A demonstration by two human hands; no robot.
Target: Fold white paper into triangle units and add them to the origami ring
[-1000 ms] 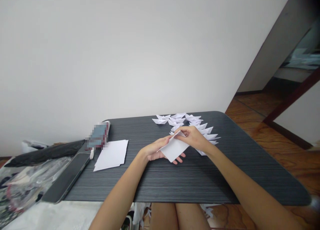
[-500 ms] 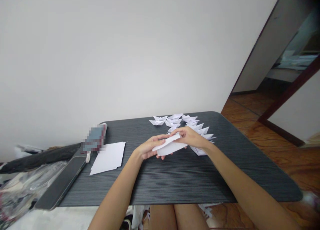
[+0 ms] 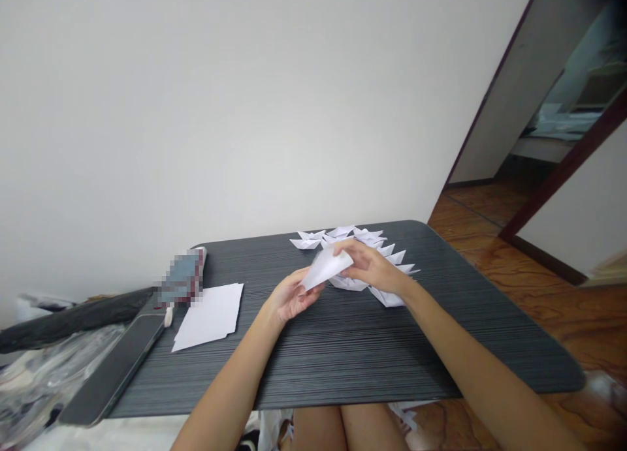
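A folded white sheet of paper is held up over the middle of the table, between my two hands. My left hand is closed on its lower left end, the thumb hidden behind or along the paper. My right hand pinches its upper right part, fingers curled round the edge. The paper is tilted, slightly blurred, and its inner folds are not visible. Just behind and beneath my right hand lie several folded paper boats, partly covered by that hand.
The dark, grained table stands against a white wall. To the left lie a stack of white paper sheets, a pixelated object and a dark flat slab along the edge. Clear plastic bags sit beyond it.
The folded paper has turned from lying nearly level to a steeper tilt. My right hand has shifted its hold upward, and my left hand has rolled palm-up. The view has moved slightly.
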